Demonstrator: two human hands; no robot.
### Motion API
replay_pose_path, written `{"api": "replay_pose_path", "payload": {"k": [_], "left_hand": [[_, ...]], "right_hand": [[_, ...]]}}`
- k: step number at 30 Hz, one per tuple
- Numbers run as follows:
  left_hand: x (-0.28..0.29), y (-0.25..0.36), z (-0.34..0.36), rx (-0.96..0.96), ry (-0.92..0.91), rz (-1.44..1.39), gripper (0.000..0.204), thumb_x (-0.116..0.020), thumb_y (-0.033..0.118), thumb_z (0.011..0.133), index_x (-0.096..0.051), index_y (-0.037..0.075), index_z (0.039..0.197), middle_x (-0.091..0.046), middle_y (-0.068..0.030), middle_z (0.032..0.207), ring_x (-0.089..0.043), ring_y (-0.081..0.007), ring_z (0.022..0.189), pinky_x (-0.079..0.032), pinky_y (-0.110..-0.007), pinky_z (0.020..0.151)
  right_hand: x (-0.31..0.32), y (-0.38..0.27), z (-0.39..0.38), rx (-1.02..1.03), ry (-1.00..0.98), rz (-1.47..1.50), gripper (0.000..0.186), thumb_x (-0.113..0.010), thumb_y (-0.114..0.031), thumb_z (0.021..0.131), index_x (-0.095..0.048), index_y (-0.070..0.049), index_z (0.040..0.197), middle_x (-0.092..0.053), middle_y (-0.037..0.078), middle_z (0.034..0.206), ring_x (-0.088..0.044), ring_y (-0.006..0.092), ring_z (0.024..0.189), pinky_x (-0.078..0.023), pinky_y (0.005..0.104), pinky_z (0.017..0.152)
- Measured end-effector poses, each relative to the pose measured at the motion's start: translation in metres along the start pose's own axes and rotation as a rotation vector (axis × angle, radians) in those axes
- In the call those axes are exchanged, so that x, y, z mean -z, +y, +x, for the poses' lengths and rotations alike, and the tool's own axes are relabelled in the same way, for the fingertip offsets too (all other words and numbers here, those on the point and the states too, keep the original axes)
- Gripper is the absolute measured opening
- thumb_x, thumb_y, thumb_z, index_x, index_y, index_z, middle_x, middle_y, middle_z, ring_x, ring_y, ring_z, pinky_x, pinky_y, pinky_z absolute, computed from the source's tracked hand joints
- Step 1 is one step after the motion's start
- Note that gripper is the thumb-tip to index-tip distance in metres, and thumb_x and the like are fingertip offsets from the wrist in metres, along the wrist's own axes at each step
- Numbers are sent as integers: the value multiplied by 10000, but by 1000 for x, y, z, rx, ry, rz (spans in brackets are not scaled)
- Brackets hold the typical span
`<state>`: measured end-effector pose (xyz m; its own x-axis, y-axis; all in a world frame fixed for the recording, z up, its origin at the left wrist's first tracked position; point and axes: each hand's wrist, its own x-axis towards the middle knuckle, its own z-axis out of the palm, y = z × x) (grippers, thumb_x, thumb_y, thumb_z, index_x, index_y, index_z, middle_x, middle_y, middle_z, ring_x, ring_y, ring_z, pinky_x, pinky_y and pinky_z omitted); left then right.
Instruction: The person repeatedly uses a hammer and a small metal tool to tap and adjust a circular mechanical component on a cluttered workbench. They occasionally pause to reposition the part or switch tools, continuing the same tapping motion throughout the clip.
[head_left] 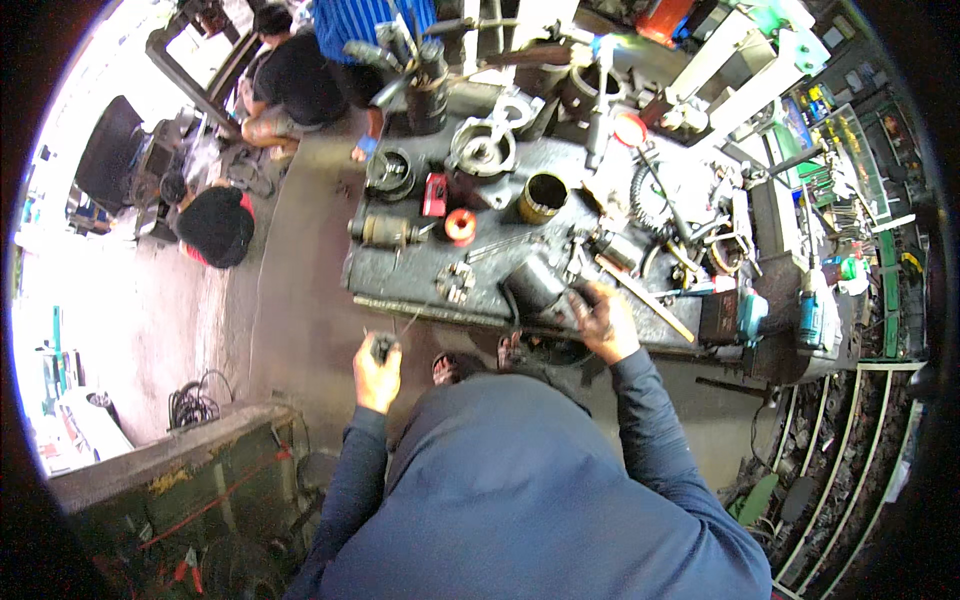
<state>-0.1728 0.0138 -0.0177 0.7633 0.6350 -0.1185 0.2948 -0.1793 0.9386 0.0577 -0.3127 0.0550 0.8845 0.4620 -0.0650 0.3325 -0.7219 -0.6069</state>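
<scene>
My right hand [603,322] closes its grip on one dark metal cylinder housing [537,284] lying at the counter's [400,285] near edge. My left hand [377,372], off the counter's near-left corner, grips one small dark part [382,347]. One red spool [460,226] and one brass-coloured ring [542,197] sit mid-counter.
</scene>
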Motion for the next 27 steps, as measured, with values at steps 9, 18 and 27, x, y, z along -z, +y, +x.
{"api": "replay_pose_path", "payload": {"k": [9, 18, 27], "left_hand": [[-3, 5, -16, 53, 98, 38, 69, -636, 4, 880, -613, 33, 938, -603, -2, 799, -548, -96, 734, -483, -278, 691], [-16, 9, -24, 90, 128, 72, 80, -634, -16, 864, -622, 29, 928, -599, -12, 784, -550, -107, 710, -485, -281, 680], [-27, 11, -18, 49, 97, 67, 67, -641, -8, 869, -619, 22, 924, -618, -33, 763, -556, -118, 683, -490, -298, 664]], "right_hand": [[8, 2, 1, 106, -47, 212, 185, -660, -163, 934, -715, -2, 1004, -708, 201, 867, -687, 389, 839, -525, 442, 759], [14, 24, 5, 77, -63, 124, 222, -637, -205, 942, -708, -18, 1037, -698, 223, 977, -663, 430, 957, -522, 485, 837], [12, 14, 9, 110, -61, 92, 240, -649, -228, 941, -702, -8, 1019, -698, 220, 965, -666, 421, 939, -523, 486, 822]]}}
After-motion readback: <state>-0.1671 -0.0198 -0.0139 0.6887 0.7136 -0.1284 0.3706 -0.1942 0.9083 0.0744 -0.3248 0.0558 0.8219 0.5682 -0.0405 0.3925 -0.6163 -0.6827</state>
